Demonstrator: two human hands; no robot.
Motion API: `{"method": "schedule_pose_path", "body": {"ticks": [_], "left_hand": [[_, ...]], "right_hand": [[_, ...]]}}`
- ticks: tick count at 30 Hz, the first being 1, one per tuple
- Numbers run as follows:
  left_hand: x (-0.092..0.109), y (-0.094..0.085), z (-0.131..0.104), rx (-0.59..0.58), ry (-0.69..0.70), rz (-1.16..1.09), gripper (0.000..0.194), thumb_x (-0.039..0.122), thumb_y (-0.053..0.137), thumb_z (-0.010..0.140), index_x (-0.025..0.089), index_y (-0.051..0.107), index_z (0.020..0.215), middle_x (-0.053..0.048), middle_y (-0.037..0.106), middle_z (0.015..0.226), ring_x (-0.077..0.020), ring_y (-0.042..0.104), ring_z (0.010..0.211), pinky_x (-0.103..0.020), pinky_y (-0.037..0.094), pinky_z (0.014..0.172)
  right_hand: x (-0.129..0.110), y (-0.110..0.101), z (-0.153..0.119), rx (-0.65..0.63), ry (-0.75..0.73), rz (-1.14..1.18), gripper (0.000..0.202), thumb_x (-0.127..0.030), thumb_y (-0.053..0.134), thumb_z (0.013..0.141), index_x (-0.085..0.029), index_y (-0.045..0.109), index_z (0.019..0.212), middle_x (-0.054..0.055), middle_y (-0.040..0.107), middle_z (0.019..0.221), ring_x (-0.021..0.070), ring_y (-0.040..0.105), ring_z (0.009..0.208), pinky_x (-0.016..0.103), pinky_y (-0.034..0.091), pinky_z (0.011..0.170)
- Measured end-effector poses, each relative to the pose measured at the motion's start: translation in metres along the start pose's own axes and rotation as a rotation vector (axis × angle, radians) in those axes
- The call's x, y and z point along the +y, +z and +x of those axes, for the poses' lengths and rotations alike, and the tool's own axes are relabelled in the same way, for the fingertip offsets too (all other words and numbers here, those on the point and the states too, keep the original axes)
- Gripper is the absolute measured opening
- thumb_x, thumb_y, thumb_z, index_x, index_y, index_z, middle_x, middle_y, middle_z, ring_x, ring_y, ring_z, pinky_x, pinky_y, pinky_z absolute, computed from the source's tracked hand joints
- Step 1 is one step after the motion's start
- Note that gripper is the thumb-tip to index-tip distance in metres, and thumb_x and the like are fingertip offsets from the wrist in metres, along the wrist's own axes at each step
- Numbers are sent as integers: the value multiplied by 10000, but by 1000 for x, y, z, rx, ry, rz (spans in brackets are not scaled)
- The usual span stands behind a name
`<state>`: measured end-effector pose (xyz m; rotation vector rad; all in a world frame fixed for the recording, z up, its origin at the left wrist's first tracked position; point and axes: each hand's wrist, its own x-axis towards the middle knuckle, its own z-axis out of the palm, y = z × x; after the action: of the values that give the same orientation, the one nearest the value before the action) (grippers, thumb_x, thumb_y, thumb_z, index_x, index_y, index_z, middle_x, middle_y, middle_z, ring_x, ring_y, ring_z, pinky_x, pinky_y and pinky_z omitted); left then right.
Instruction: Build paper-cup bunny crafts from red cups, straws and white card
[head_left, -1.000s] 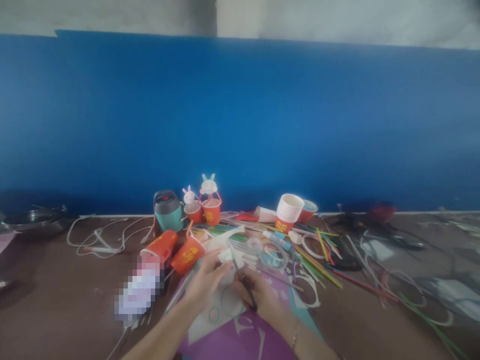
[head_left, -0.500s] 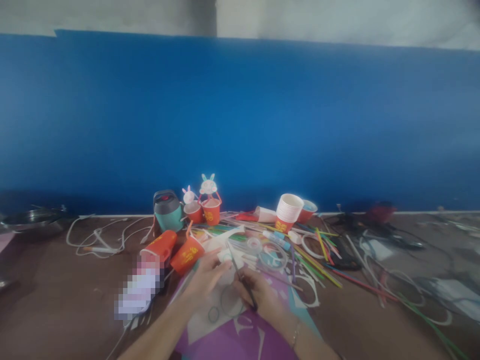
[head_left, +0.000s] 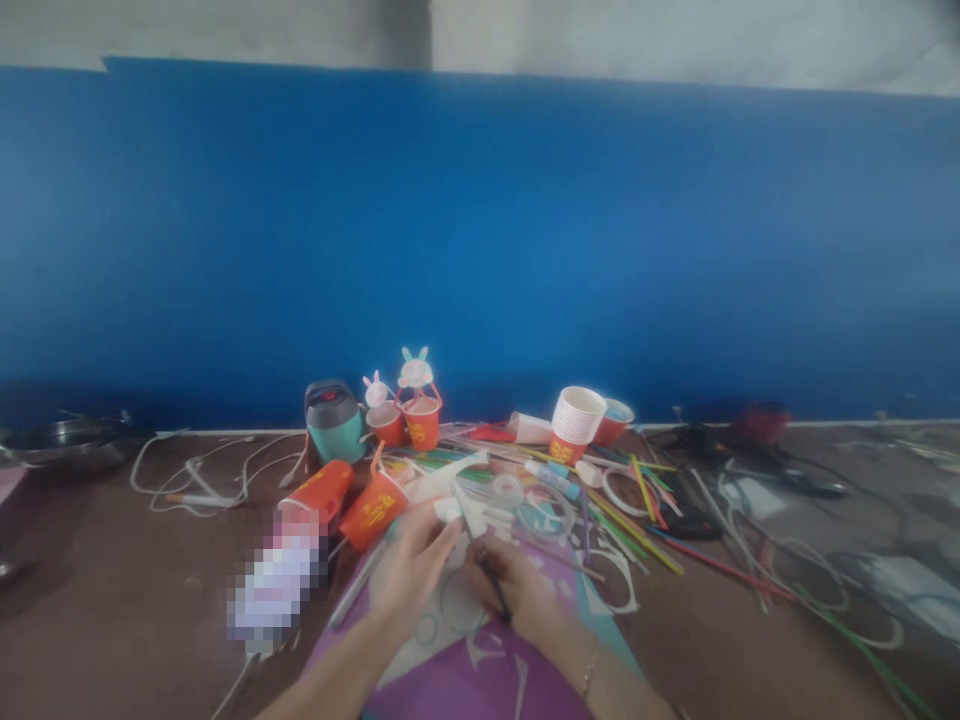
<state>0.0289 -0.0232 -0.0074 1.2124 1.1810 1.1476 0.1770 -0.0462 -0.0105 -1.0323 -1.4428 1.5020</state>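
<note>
My left hand [head_left: 412,555] pinches a small white paper piece [head_left: 448,509] between thumb and fingers. Dark-handled scissors [head_left: 492,575] are gripped in my right hand [head_left: 517,588], their blades pointing up and away beside that piece. Whether the blades touch the paper is too blurred to tell. Under both hands lies a white sheet [head_left: 409,655] with circles drawn on it, partly covered by my left hand and wrist. It rests on a purple sheet [head_left: 450,693] strewn with white paper offcuts [head_left: 485,652].
Two tipped orange cups [head_left: 375,508] lie left of my hands. Behind stand a teal bottle [head_left: 335,432], cups with paper rabbits [head_left: 416,372] and a stack of paper cups [head_left: 577,420]. Coloured sticks [head_left: 630,528], tape rolls [head_left: 545,515] and cables [head_left: 199,480] spread around.
My left hand has shifted and turned slightly around the small paper piece, its forearm moving a little to the right. The scissors remain in my right hand, almost in place.
</note>
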Motion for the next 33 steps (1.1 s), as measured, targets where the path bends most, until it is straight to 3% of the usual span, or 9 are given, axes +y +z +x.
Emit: {"method": "schedule_pose_path", "body": {"ticks": [3, 9, 20, 33], "left_hand": [[5, 1, -1, -35, 18, -54, 297, 472, 645, 745, 190, 593, 667, 29, 534, 610, -153, 492, 638, -248, 380, 624], [12, -1, -3, -79, -85, -43, 268, 411, 657, 726, 189, 581, 595, 21, 552, 611, -162, 512, 671, -259, 390, 663], [20, -4, -1, -198, -77, -114, 251, 395, 668, 713, 180, 582, 617, 20, 528, 626, -153, 479, 662, -265, 381, 663], [21, -9, 4, -234, -56, -136, 184, 334, 681, 715, 165, 637, 658, 1, 571, 664, -149, 492, 679, -259, 409, 683]], "right_hand": [[4, 0, 0, 1, 8, -25, 323, -482, 638, 775, -211, 470, 728, -107, 330, 457, 63, 265, 394, 214, 219, 406], [7, 1, 1, 23, -43, -65, 368, -530, 621, 780, -209, 447, 731, -79, 411, 521, 77, 367, 443, 212, 271, 428], [12, -2, 4, 1, -55, -27, 349, -495, 622, 796, -209, 438, 722, -90, 362, 507, 66, 311, 437, 220, 216, 430], [3, -1, 1, -14, 9, -5, 383, -539, 649, 757, -207, 460, 731, -100, 334, 502, 61, 267, 427, 219, 196, 416]]}}
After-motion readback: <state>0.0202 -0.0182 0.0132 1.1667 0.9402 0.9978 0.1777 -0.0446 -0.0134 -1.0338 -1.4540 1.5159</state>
